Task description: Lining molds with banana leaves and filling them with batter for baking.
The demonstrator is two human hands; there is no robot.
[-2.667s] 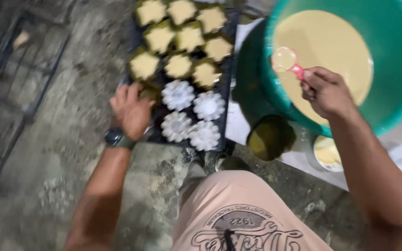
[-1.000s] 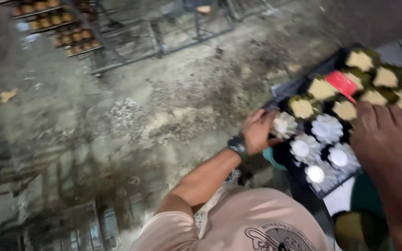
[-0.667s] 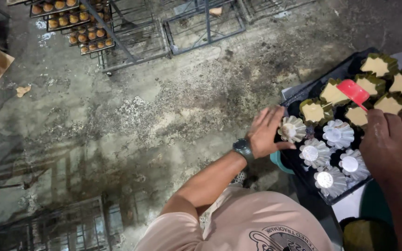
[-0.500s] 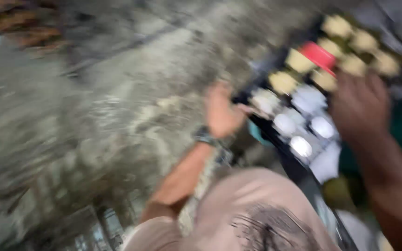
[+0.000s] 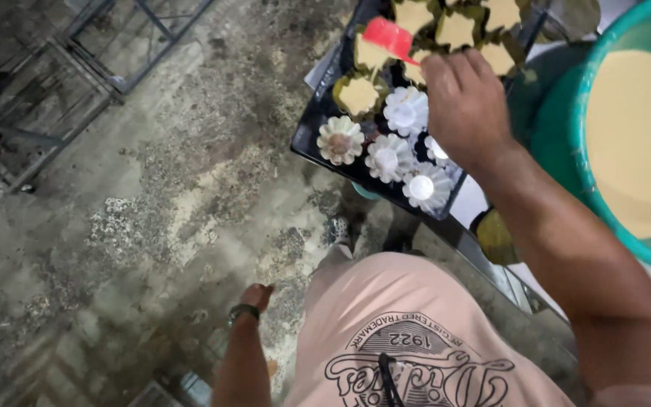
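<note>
**Inspector:** Head view, looking down. Report the right hand (image 5: 465,105).

**Assistant:** It is over the black tray (image 5: 318,147), fingers closed around the handle of a red scoop (image 5: 387,36). The scoop's bowl sits above the filled moulds (image 5: 361,94) at the tray's far end, just beside them; contact cannot be confirmed.

**Inspector:** The left hand (image 5: 256,295)?

**Assistant:** Hanging low by the thigh, well apart from the tray, a wristwatch (image 5: 242,311) on the wrist. It holds nothing; whether the fingers are curled or slack cannot be told.

**Inspector:** Tray contents?

**Assistant:** Fluted moulds in rows. The near ones (image 5: 386,158) are pale and unfilled; the far ones hold yellow batter.

**Inspector:** Surroundings?

**Assistant:** A teal basin (image 5: 559,143) of yellow batter (image 5: 638,136) stands to the right of the tray. Metal racks (image 5: 77,60) lie on the stained concrete floor (image 5: 175,211) at upper left.
</note>
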